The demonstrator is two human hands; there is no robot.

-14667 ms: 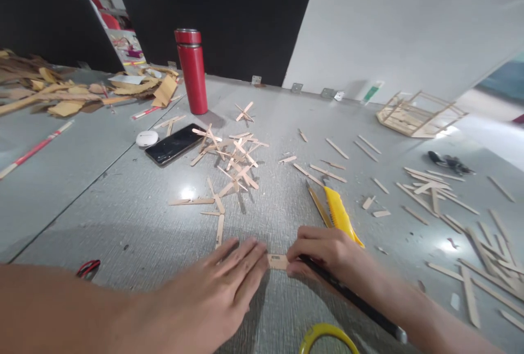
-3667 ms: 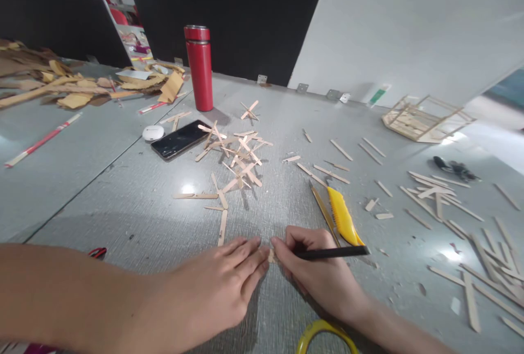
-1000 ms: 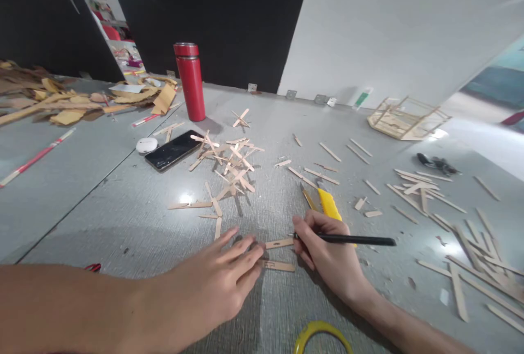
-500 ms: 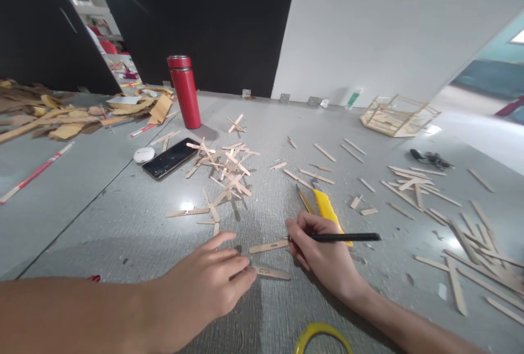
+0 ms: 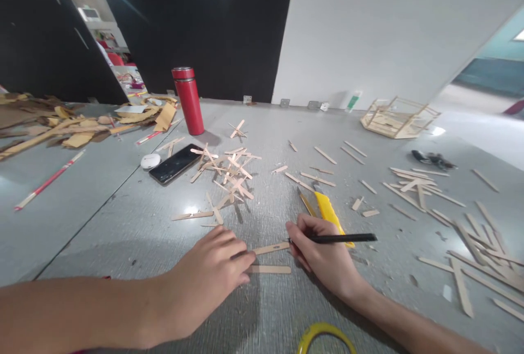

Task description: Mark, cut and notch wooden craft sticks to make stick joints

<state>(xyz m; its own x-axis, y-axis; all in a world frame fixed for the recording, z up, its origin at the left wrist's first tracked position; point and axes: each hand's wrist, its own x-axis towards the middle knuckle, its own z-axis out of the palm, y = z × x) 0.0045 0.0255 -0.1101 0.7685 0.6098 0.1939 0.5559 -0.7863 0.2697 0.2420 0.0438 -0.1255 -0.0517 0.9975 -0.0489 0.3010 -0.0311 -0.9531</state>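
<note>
My right hand [image 5: 323,250] grips a slim black pen [image 5: 347,238], its writing end near a craft stick [image 5: 270,249] with a dark mark. My left hand [image 5: 223,261] has its fingers drawn together at the left ends of that marked stick and of a plain craft stick [image 5: 271,270] below it. The fingers hide both left ends. Just beyond my right hand lie a yellow box cutter [image 5: 327,209] and a pointed blade [image 5: 305,202], perhaps of scissors. A yellow loop handle [image 5: 325,337] shows at the bottom edge.
Loose craft sticks [image 5: 235,171] are heaped mid-table, with another pile [image 5: 483,250] at right. A phone [image 5: 176,164], white case [image 5: 150,161] and red flask [image 5: 189,103] stand or lie at left. Cardboard scraps [image 5: 82,125] lie behind them. A stick frame [image 5: 399,119] sits far right.
My left fingers have drawn together and moved onto the sticks' left ends. The lower stick showed marks before and now shows a plain face. My right hand has hardly moved.
</note>
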